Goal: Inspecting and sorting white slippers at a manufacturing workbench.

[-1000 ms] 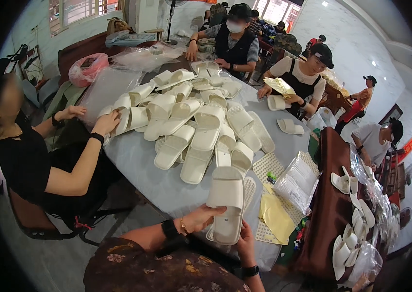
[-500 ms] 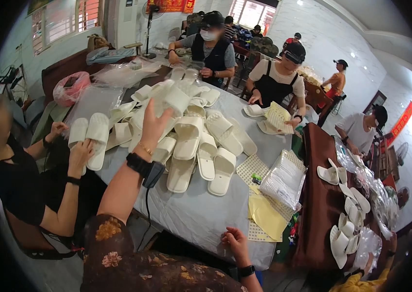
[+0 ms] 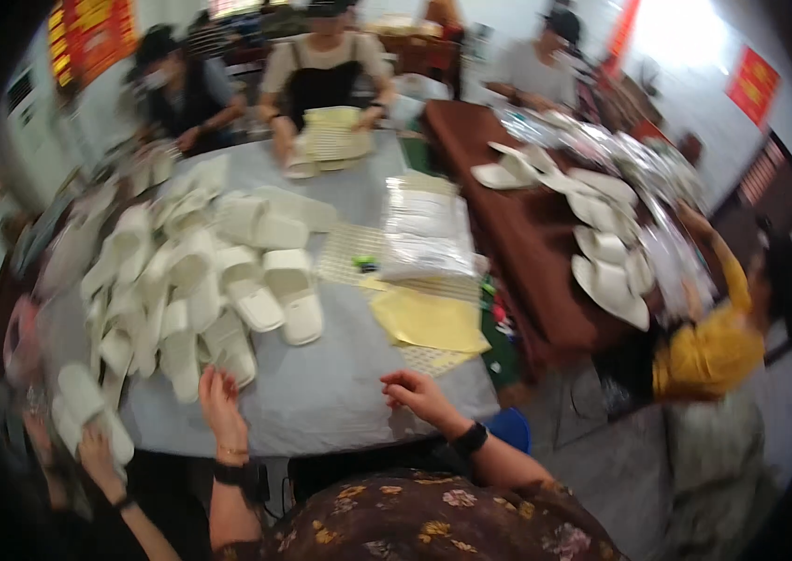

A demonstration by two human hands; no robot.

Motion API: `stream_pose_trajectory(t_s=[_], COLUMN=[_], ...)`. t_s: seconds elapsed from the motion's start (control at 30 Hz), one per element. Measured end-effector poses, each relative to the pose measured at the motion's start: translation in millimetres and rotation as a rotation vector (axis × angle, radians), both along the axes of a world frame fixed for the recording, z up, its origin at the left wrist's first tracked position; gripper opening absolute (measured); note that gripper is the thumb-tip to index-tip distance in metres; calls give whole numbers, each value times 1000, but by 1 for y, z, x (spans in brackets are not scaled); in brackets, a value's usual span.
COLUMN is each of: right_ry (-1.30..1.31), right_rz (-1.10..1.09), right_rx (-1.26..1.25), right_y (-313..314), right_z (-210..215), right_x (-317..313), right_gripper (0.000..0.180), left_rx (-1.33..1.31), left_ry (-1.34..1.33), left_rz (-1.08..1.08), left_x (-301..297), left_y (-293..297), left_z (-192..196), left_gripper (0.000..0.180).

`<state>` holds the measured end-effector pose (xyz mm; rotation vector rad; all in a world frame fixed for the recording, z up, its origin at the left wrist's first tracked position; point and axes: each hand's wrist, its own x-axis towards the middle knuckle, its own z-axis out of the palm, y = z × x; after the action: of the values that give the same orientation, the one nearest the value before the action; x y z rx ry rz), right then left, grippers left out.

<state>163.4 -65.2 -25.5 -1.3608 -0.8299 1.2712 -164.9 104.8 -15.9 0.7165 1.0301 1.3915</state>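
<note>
A heap of cream slippers [image 3: 195,266] covers the left half of the grey-covered table [image 3: 349,360]. My left hand [image 3: 223,411] is at the table's near edge, just below the nearest slippers, with fingers pointing up and slightly parted. It holds nothing that I can see; whether a fingertip touches a slipper I cannot tell. Over the front right of the table is my right hand [image 3: 422,396], its fingers loosely bent, apart and without anything in them. Beyond it lie yellow sheets [image 3: 433,318], a sticker sheet [image 3: 347,251] and a clear plastic pack [image 3: 427,229].
At lower left a co-worker's hand [image 3: 99,455] holds a pair of slippers [image 3: 83,402]. Across the table another person handles a yellow label sheet [image 3: 337,140]. A brown table [image 3: 508,271] on the right bears more slippers [image 3: 602,245] and plastic bags. A blue stool [image 3: 513,430] stands near my right arm.
My left hand has drawn back from above the slipper heap to the near table edge. The view has swung right, and my right hand remains low over the table.
</note>
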Motion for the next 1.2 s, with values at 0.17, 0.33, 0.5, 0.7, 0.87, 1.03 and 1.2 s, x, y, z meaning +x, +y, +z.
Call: stream_pose_trajectory(t_s=[0.17,0.33,0.5,0.7,0.87,1.03,1.2], right_ry=[-211,-749,-1399,-1315,-1185,-915,-682], right_rz=[-291,-851,-1149,-1206,-1215,-964,-840], right_rx=[217,313,53,-427,-445,-161,64], right_y=[-21,-50,-85,-141,-171,-141,-66], right_z=[30,90,98,61,64,46,68], right_x=[85,192,314,422,488,456,345], right_gripper=[22,16,43,67,68,63,58], left_rx=[-54,-59,-87,-90,-57,-115,-114], left_ry=[180,185,191,206,126,113,160], left_rz=[-184,-200,-197,-219,-253,-278,-249], left_x=[30,44,39,48,48,51,39], left_y=[-33,-48,-53,-55,-55,-57,-62], left_z=[-33,-28,-26,-26,-30,-22,-22], left_gripper=[30,26,27,26,24,26,25])
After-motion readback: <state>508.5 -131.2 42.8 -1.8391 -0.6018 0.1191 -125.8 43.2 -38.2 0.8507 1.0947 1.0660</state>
